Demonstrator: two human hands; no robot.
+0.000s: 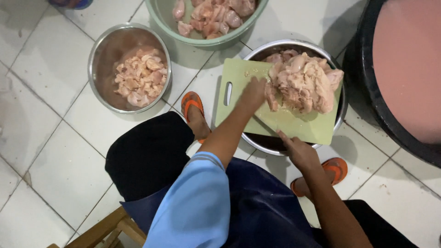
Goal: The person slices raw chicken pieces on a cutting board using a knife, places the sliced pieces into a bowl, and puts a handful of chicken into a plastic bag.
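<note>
Left hand [254,92] presses flat, fingers spread, on raw chicken pile [303,82] atop green cutting board [294,121] over steel bowl [271,142]. Right hand [298,151] grips knife [268,126], blade on board.

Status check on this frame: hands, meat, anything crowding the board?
Left hand on raw chicken on green board. Right hand at board's near edge, apparently gripping a knife. Steel bowl under board; nothing crowding.
</note>
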